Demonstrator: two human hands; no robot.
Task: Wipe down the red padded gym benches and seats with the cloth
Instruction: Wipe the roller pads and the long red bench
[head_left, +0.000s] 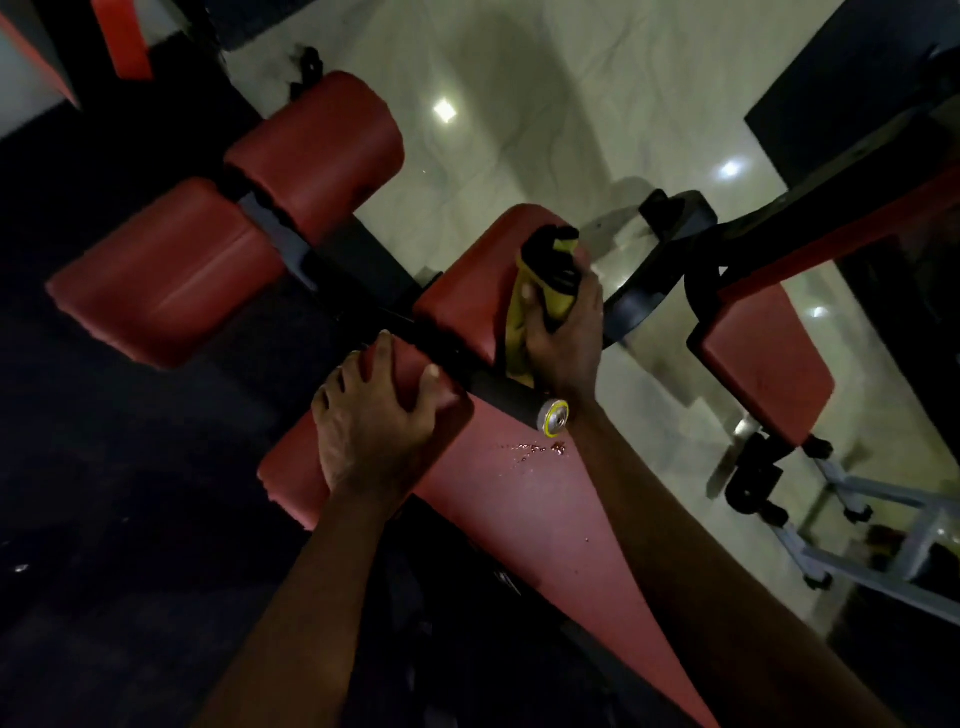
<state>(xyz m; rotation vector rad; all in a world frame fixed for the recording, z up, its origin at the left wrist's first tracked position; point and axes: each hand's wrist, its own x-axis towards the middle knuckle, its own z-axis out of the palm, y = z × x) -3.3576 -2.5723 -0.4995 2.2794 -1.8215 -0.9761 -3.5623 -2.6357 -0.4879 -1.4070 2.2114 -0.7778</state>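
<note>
**Cloth pressed on the red seat pad**

The right hand (563, 338) has its grip clamped on a yellow cloth (519, 317) and a black-topped bottle (553, 260), held against the red seat pad (467, 296). The left hand (374, 421) curls its grip over the end of the long red bench pad (519, 509), where droplets (535, 449) glisten beside a black bar (509, 397).

I see both my forearms bare to the frame edge, entering from six o'clock. My left hand (371, 431) and right hand (563, 338) wear no gloves, rings or watch.
</note>
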